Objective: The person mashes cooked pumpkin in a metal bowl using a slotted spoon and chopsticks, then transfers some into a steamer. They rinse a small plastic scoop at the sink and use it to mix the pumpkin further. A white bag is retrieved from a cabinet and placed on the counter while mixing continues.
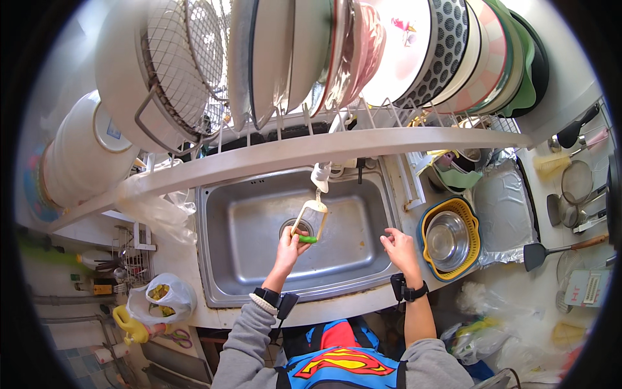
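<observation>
My left hand grips a cream U-shaped kitchen utensil at its lower end, near its green part. The utensil's curved top lies under the white faucet spout, and a thin stream of water seems to fall onto it. Beneath is a stainless steel sink; the drain is partly hidden behind the utensil and the hand. Over the sink's right side hovers my right hand, holding nothing, its fingers loosely bent and apart.
A dish rack full of plates and bowls crosses above the sink. Right of the sink, a steel bowl sits in a yellow basket. At left stand a plastic bag with scraps and a yellow bottle. Utensils hang at far right.
</observation>
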### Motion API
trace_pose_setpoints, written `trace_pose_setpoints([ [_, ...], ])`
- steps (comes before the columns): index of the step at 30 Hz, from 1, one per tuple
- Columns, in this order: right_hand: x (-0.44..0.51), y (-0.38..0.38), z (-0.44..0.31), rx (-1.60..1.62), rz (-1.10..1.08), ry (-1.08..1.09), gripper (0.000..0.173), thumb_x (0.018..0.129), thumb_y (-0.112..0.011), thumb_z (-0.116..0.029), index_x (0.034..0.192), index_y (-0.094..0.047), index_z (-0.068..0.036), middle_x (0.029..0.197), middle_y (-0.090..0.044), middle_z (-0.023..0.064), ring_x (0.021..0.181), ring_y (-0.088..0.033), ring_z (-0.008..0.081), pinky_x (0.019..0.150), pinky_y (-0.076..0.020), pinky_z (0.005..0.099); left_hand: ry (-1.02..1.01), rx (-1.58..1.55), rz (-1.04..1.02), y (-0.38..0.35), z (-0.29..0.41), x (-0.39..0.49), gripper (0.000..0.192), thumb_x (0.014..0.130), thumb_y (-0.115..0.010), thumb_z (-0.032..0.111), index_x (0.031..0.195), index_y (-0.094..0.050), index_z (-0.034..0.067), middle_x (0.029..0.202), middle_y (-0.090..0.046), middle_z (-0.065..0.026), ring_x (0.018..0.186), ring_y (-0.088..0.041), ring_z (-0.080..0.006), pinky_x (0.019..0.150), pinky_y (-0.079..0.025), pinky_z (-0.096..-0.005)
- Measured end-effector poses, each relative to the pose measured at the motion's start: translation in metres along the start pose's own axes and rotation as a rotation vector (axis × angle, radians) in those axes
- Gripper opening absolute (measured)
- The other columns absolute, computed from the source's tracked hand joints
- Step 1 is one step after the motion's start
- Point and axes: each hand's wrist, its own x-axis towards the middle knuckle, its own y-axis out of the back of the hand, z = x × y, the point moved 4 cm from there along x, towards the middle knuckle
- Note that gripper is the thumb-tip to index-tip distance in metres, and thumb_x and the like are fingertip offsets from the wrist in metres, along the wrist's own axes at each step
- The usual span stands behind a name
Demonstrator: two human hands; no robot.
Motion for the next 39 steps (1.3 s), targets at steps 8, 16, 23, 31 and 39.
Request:
trace_pose_setpoints([
  [8, -0.017, 0.022, -0.003, -0.042, 0.058, 0.052, 0.034, 0.087, -0.066, -0.02, 0.113, -0.065, 0.002, 0.079, -0.07, 0.0145, 0.068, -0.069, 0.0232, 0.064, -0.053, 0.0338, -0.033, -0.02, -0.039, -0.011, 0.012, 0.006, 0.013, 0.105, -0.032, 0.011, 0.113, -0.041, 0.005, 0.12, -0.054, -0.0155, 0.11, -0.062, -0.0295, 0.092, -0.056, -0.0364],
  [16, -0.031, 0.034, -0.005, -0.032, 0.052, -0.004, 0.035, 0.086, -0.066, -0.022, 0.112, -0.065, 0.002, 0.083, -0.07, 0.0174, 0.074, -0.068, 0.0312, 0.069, -0.0524, 0.0385, -0.037, -0.105, -0.02, -0.008, 0.021, -0.002, 0.013, 0.105, -0.034, 0.011, 0.114, -0.042, 0.005, 0.119, -0.055, -0.0142, 0.109, -0.063, -0.03, 0.093, -0.056, -0.0371],
  [23, -0.032, 0.035, -0.007, -0.034, 0.043, 0.029, 0.037, 0.086, -0.066, -0.023, 0.112, -0.065, 0.003, 0.083, -0.07, 0.0174, 0.075, -0.068, 0.0318, 0.071, -0.0521, 0.039, -0.498, 1.005, 0.14, -0.033, 0.052, -0.032, 0.012, 0.091, -0.054, -0.001, 0.103, -0.053, 0.0, 0.101, -0.058, -0.0155, 0.089, -0.063, -0.0304, 0.076, -0.054, -0.0379],
  [31, -0.035, 0.033, -0.012, -0.082, 0.038, 0.062, 0.036, 0.086, -0.066, -0.022, 0.111, -0.065, 0.003, 0.083, -0.07, 0.0171, 0.075, -0.068, 0.0311, 0.072, -0.0525, 0.0383, -0.64, 1.21, 0.261, -0.051, 0.081, -0.029, 0.017, 0.086, -0.061, 0.001, 0.101, -0.055, 0.004, 0.093, -0.056, -0.0163, 0.084, -0.06, -0.0396, 0.068, -0.05, -0.0466],
  [39, -0.039, 0.034, -0.009, -0.045, 0.009, 0.023, 0.035, 0.086, -0.066, -0.021, 0.111, -0.065, 0.003, 0.083, -0.071, 0.0177, 0.077, -0.068, 0.0315, 0.071, -0.0527, 0.0384, -0.744, 1.327, 0.243, -0.057, 0.081, -0.047, 0.013, 0.085, -0.063, 0.007, 0.098, -0.06, 0.005, 0.093, -0.056, -0.0108, 0.087, -0.062, -0.031, 0.068, -0.054, -0.042],
])
